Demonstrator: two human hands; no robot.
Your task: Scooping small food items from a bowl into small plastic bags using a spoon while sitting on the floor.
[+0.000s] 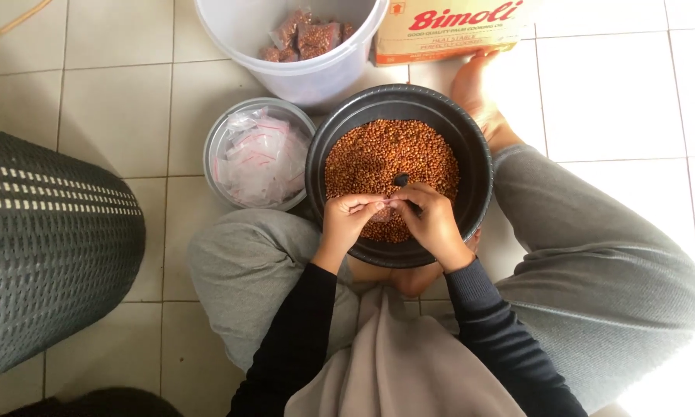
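Note:
A black round bowl (471, 147) sits between my knees, filled with small reddish-brown grains (386, 150). A small dark scoop (401, 180) pokes out of the grains. My left hand (346, 220) and my right hand (431, 220) meet over the bowl's near side, fingertips pinched together on a small clear plastic bag (386, 207) that is mostly hidden by the fingers.
A metal bowl (222, 133) of empty clear zip bags (262, 158) stands left of the black bowl. Behind it a white bucket (316, 73) holds filled packets (305, 35). A cardboard box (448, 27) is at the back. A dark woven basket (46, 247) is on the left, on a tiled floor.

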